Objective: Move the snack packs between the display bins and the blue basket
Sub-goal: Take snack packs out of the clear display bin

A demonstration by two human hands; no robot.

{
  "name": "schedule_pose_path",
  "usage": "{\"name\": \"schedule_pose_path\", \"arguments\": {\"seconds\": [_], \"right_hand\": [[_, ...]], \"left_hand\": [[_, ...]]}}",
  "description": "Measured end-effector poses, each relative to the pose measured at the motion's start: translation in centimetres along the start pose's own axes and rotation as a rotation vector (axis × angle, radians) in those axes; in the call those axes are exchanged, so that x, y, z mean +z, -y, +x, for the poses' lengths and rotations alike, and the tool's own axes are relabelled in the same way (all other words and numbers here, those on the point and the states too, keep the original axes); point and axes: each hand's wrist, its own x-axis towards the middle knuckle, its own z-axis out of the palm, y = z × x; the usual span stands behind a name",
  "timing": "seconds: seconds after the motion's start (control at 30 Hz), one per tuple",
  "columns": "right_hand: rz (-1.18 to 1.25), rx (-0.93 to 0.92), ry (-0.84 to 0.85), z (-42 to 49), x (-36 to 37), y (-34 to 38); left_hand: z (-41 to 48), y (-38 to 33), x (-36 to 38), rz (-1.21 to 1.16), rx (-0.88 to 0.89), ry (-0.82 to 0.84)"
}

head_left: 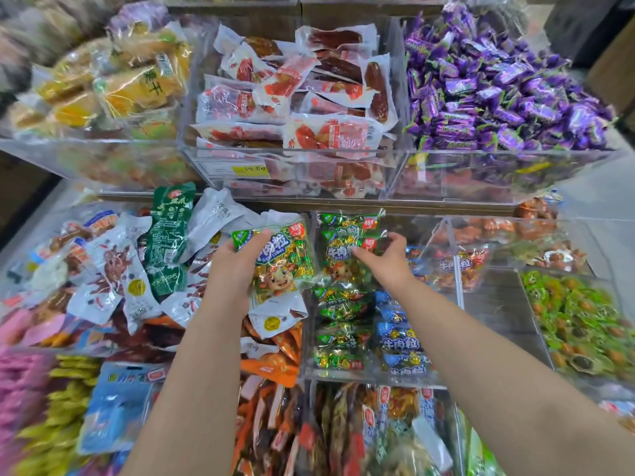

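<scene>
Left hand (233,269): fingers curled round the left edge of a glossy green foil snack pack with a cartoon calf (281,266), thumb over its top. The pack is clear of the bins, held above the mixed white and green pouches, long axis tilted away and slightly right.

Right hand (385,262): fingers (360,253) stretched leftwards and lying on the face of a second green foil pack of the same print (338,255); thumb raised and apart at its far right corner. No closed grip is evident.

This second pack lies topmost in the clear acrylic bin compartment (343,375), at the far end of a row of like packs, with blue foil packs (400,341) just beside on the right. Its long axis runs away from the person, so the fingers cross it from the right. The right hand is the nearer; the left is occupied.

Judgement: a thumb-and-finger pinch across the pack's width is what a lift requires.

The blue basket is not in view.

Beyond, on the upper tier: a bin of purple wrapped sweets (498,84).
</scene>
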Motion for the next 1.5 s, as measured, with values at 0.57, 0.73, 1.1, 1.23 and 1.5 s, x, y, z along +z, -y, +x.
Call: {"name": "schedule_pose_path", "arguments": {"seconds": [0.57, 0.73, 1.1, 1.23, 1.5], "right_hand": [[0.528, 0.009, 0.101, -4.9, -4.2, -1.0], [0.363, 0.027, 0.038, -3.4, -4.4, -2.5], [-0.121, -0.117, -0.130, -2.5, -0.1, -2.0], [-0.079, -0.176, -0.065, -1.9, 1.7, -1.8], [-0.058, -0.129, 0.012, -0.5, 2.7, -1.9]], "left_hand": [[0.0, 1.8, 5.8, 0.775, 0.232, 0.182], [0.0, 3.1, 5.8, 1.256, 0.511, 0.166], [-0.1, 6.4, 4.5, 1.630, 0.643, 0.095], [0.0, 6.7, 4.6, 1.584, 0.644, 0.093], [-0.3, 6.8, 4.3, 1.365, 0.608, 0.060]]}}
